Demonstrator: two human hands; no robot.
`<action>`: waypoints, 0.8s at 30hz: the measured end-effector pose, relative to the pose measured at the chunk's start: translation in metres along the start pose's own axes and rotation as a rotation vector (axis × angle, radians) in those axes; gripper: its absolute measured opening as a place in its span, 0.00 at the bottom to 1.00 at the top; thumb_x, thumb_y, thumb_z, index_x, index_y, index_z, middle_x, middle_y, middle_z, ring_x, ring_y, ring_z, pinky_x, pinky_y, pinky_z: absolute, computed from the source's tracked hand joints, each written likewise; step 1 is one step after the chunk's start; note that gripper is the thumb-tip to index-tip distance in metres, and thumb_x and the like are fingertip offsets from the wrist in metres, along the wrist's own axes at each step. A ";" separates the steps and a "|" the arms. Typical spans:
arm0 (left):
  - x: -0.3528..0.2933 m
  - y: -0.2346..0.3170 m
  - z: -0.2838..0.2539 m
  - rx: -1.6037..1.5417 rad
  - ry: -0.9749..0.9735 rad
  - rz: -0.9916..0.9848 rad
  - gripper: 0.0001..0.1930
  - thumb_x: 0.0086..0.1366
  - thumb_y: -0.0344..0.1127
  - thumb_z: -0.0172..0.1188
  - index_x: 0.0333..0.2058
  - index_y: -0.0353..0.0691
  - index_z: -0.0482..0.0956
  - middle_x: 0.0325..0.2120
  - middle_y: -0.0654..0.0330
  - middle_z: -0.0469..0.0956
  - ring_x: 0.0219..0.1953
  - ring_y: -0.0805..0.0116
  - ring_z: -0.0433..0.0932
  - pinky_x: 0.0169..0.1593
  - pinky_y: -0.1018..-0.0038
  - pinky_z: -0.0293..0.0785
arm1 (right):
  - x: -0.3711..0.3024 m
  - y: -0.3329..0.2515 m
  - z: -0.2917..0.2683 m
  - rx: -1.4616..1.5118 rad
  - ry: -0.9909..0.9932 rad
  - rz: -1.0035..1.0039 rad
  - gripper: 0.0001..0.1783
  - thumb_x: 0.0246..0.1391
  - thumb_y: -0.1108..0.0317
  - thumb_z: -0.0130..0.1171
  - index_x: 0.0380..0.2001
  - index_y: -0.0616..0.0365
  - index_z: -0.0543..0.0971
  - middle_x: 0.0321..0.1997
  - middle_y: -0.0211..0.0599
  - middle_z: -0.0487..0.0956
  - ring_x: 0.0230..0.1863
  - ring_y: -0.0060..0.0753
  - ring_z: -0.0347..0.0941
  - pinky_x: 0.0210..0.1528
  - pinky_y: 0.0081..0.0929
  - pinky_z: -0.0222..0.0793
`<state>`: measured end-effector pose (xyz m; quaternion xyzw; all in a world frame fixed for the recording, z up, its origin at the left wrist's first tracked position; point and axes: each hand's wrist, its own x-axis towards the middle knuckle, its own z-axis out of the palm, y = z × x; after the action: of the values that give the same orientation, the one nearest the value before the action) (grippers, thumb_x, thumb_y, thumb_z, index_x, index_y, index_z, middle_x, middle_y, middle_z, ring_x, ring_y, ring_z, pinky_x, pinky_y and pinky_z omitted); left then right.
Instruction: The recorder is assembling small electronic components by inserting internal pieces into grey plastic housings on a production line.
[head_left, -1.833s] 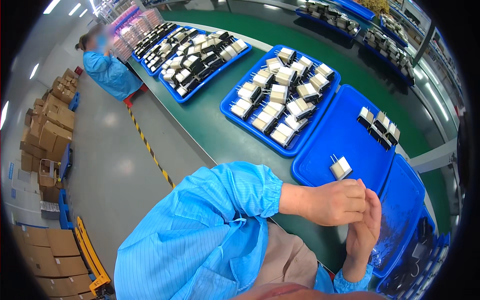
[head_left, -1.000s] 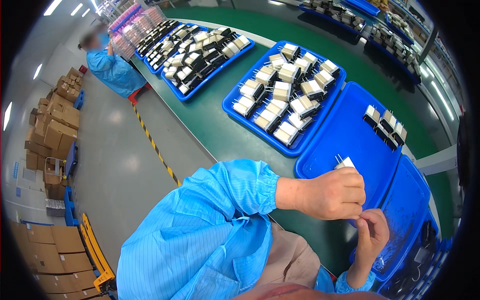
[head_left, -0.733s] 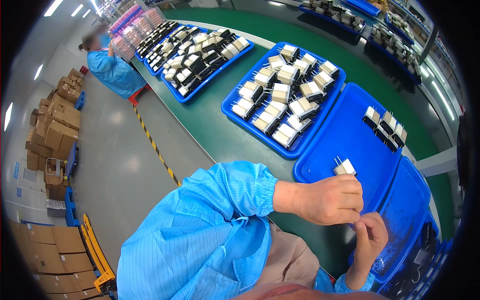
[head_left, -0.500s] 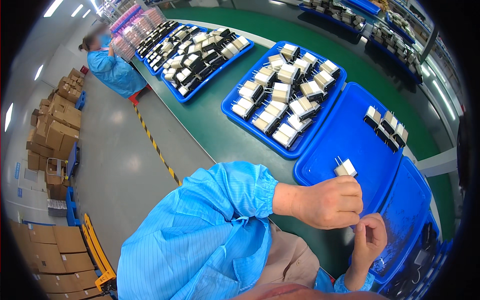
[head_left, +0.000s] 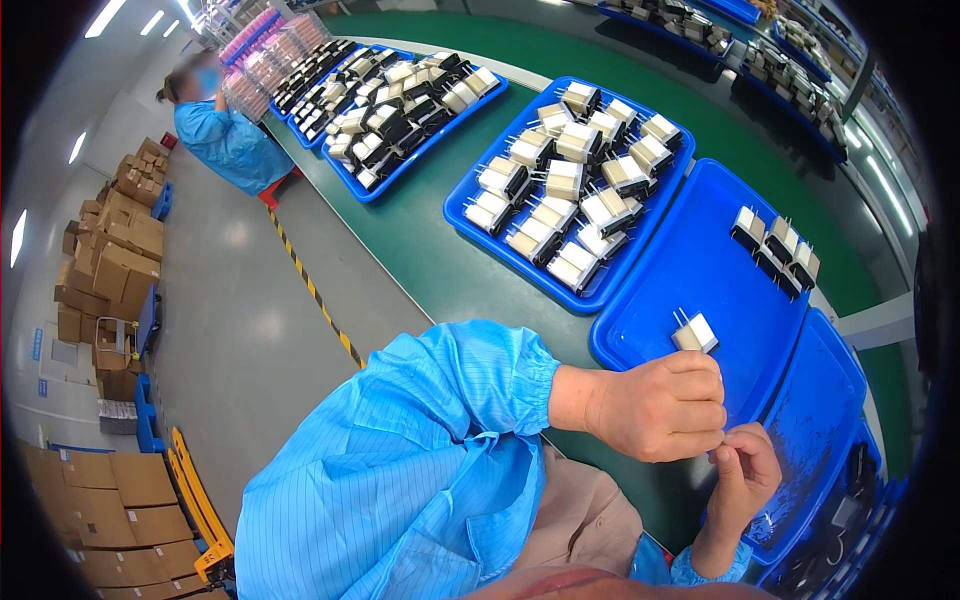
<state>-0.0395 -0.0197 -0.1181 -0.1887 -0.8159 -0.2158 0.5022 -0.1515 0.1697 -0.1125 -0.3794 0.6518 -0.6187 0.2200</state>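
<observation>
White boxy plug [head_left: 697, 334] aims long axis, prongs [head_left: 681, 317] first, at blue tray's [head_left: 695, 250] left edge; left hand [head_left: 665, 408] and right hand [head_left: 745, 475] pinch, contents unclear.

The left hand [head_left: 655, 408] hides its palm (anything between its fingers [head_left: 702, 416] is indiscernible).

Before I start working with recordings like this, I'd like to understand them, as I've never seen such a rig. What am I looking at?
There is no machine: these are a person's bare left hand and right hand, close together before the body. Every picture comes from one fisheye camera on that person's head, so straight edges bend. On the green table are blue trays; some hold pale-and-black blocks with thin pins. A lone block lies just beyond the left hand. Anything between the fingers is hidden or too small to tell.
</observation>
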 end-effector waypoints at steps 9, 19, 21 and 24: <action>-0.004 -0.002 0.001 -0.022 0.042 0.060 0.09 0.52 0.32 0.63 0.31 0.34 0.82 0.30 0.59 0.77 0.34 0.61 0.75 0.45 0.62 0.75 | -0.001 -0.005 0.003 0.013 -0.042 0.017 0.04 0.54 0.79 0.65 0.32 0.64 0.78 0.33 0.35 0.74 0.31 0.21 0.68 0.32 0.15 0.64; 0.002 -0.021 0.004 -0.046 -0.170 -0.079 0.08 0.54 0.34 0.65 0.33 0.42 0.81 0.33 0.62 0.77 0.41 0.60 0.78 0.53 0.58 0.74 | 0.007 -0.003 -0.006 -0.050 0.013 -0.125 0.03 0.57 0.78 0.56 0.32 0.61 0.72 0.34 0.35 0.71 0.35 0.26 0.66 0.38 0.21 0.62; 0.001 -0.036 -0.004 -0.001 -0.224 -0.174 0.07 0.54 0.35 0.66 0.32 0.43 0.81 0.35 0.61 0.79 0.44 0.60 0.78 0.51 0.58 0.73 | 0.011 -0.005 -0.010 -0.055 0.040 -0.127 0.03 0.56 0.80 0.55 0.32 0.62 0.73 0.34 0.36 0.72 0.35 0.27 0.68 0.39 0.23 0.64; 0.001 -0.040 -0.019 0.081 -0.549 -0.358 0.11 0.58 0.37 0.67 0.39 0.43 0.83 0.45 0.60 0.80 0.54 0.57 0.75 0.57 0.61 0.69 | 0.019 -0.013 -0.010 -0.206 0.081 -0.246 0.05 0.53 0.82 0.57 0.32 0.62 0.74 0.33 0.38 0.76 0.33 0.29 0.71 0.37 0.24 0.67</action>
<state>-0.0473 -0.0633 -0.1160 -0.0733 -0.9490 -0.2090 0.2245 -0.1678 0.1628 -0.0945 -0.4517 0.6687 -0.5856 0.0759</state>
